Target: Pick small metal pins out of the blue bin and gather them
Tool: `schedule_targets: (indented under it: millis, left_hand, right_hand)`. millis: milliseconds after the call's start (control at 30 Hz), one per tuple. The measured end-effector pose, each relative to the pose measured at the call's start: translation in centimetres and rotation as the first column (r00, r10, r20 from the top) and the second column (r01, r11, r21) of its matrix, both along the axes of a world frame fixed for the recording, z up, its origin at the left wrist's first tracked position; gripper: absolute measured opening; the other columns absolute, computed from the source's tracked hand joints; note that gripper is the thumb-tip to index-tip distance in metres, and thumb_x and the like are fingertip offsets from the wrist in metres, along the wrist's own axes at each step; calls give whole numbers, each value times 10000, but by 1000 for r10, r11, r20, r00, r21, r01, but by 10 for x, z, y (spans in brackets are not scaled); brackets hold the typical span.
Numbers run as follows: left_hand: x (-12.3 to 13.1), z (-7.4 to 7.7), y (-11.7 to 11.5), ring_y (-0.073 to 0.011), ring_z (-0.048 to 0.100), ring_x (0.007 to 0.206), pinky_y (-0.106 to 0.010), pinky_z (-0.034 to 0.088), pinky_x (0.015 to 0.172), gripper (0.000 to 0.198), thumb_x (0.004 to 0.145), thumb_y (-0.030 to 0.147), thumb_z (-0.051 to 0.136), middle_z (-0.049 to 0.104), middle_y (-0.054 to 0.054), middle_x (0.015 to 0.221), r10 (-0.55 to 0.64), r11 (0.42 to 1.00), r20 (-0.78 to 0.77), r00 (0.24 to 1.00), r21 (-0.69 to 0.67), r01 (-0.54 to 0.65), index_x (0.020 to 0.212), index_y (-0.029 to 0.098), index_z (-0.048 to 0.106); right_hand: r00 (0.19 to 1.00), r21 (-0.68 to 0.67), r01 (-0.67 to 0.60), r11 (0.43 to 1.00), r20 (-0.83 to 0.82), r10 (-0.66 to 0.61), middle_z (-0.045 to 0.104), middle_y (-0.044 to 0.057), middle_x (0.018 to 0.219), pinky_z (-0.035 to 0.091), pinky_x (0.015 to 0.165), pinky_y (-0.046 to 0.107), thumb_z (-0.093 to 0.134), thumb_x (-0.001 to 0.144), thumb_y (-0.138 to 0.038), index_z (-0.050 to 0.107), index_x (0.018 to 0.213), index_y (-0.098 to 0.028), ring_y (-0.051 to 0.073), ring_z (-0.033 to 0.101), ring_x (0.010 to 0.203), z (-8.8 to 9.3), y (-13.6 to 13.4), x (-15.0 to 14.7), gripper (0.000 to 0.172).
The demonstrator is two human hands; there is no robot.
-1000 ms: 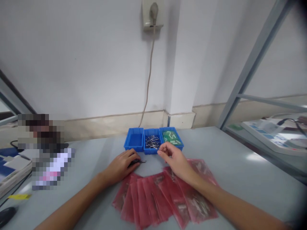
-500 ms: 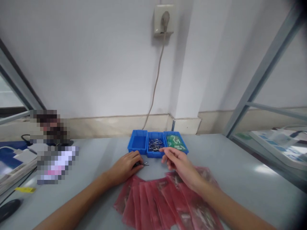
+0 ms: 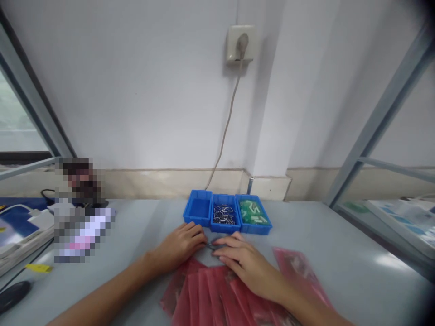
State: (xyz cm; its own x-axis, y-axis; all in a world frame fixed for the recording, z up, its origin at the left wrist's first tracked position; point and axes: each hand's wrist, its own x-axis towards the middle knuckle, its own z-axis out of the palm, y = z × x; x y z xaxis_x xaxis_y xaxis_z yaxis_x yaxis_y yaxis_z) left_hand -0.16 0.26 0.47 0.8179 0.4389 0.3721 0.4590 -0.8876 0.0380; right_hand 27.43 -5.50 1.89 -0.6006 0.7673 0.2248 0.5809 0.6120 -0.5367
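My left hand point(image 3: 185, 244) rests on the table with its fingers curled over a few thin metal pins point(image 3: 211, 246) whose ends show past the fingertips. My right hand point(image 3: 244, 260) lies palm down above the red bags, its fingers stretched left and apart, their tips at the same pins. Beneath and in front of both hands is a fanned row of red see-through bags point(image 3: 204, 294), some with small parts inside. Beyond the hands, a blue bin point(image 3: 224, 228) contains many similar metal pins.
Left of the pin bin stands an empty blue bin point(image 3: 198, 208); right of it, another blue bin point(image 3: 256, 230) has green-bagged white pieces. One red bag point(image 3: 299, 271) lies apart at right. A black mouse point(image 3: 15, 295) and yellow tag point(image 3: 38, 268) are at left.
My right hand has come down and left from beside the bins to the pins at my left hand. The view has shifted slightly; one red bag at right now lies separate.
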Motion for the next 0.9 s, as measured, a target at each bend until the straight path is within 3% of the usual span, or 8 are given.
schedule_targets:
  millis: [100, 233, 533, 900]
  left_hand:
    - [0, -2, 1, -225, 587, 957, -361, 483, 863, 176, 1146, 239, 485, 657, -57, 1054, -6, 1000, 3, 1000, 12, 6, 1100, 176, 643]
    - [1, -1, 0, -226, 591, 966, -367, 487, 876, 183, 1146, 256, 492, 666, -55, 1056, -4, 1000, 3, 1000, 3, 4, 1103, 179, 652]
    - [-2, 1, 0, -228, 601, 993, -369, 501, 889, 224, 1154, 285, 474, 662, -63, 1080, 11, 1000, 2, 1000, -29, -11, 1127, 186, 673]
    - [-2, 1, 0, -221, 600, 979, -348, 519, 864, 240, 1153, 304, 478, 652, -62, 1048, 22, 996, 23, 999, -89, -20, 1093, 184, 678]
  right_hand:
    - [1000, 39, -15, 999, -16, 16, 727, 39, 1403, 457, 1131, 434, 490, 1107, -117, 775, 1331, -294, 262, 607, 1261, -2, 2, -2, 404]
    - [999, 54, -10, 998, -34, 12, 742, 21, 1370, 472, 1091, 416, 478, 1074, -36, 775, 1328, -304, 253, 604, 1198, -2, 3, -3, 475]
    - [994, 90, 58, 994, -98, -49, 787, 42, 1273, 501, 1040, 392, 488, 1111, -138, 796, 1247, -268, 251, 623, 1152, -5, 3, 0, 361]
    - [981, 118, 159, 980, -132, -143, 804, 42, 1111, 515, 979, 398, 560, 1024, -27, 798, 1084, -233, 261, 602, 1082, -6, 5, 9, 320]
